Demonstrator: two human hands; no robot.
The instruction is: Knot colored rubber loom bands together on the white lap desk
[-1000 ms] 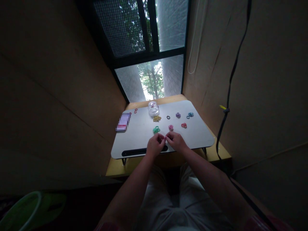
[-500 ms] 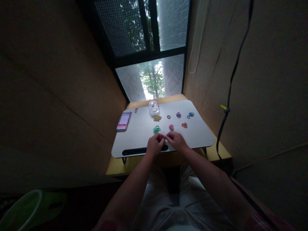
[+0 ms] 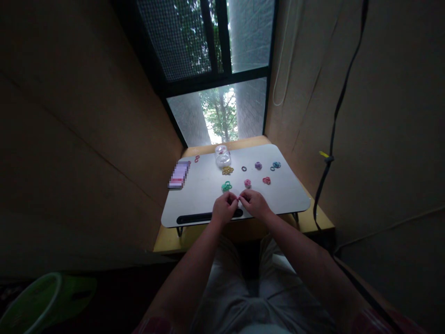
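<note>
My left hand (image 3: 224,207) and my right hand (image 3: 255,203) meet over the front of a white folding lap table (image 3: 198,195). Both are closed in a pinch, fingertips almost touching. A tiny bit of pink shows between them, apparently a pink hair tie (image 3: 238,198), mostly hidden by the fingers. Just beyond the left hand lies a heap of green hair ties (image 3: 226,186). Pink hair ties (image 3: 247,183) are bunched ahead of the right hand, with red ones (image 3: 266,180) farther right. Yellow hair ties (image 3: 227,170) lie behind the green heap.
A clear plastic jar (image 3: 222,157) is at the back. Purple (image 3: 257,165), blue (image 3: 276,164) and dark (image 3: 244,169) hair ties lie right, red ones (image 3: 197,158) back left. A phone (image 3: 179,175) rests at the left edge. A black slot (image 3: 194,218) runs along the front.
Almost nothing differs. Both hands keep their pinch in the same place, and the view has shifted very slightly.
</note>
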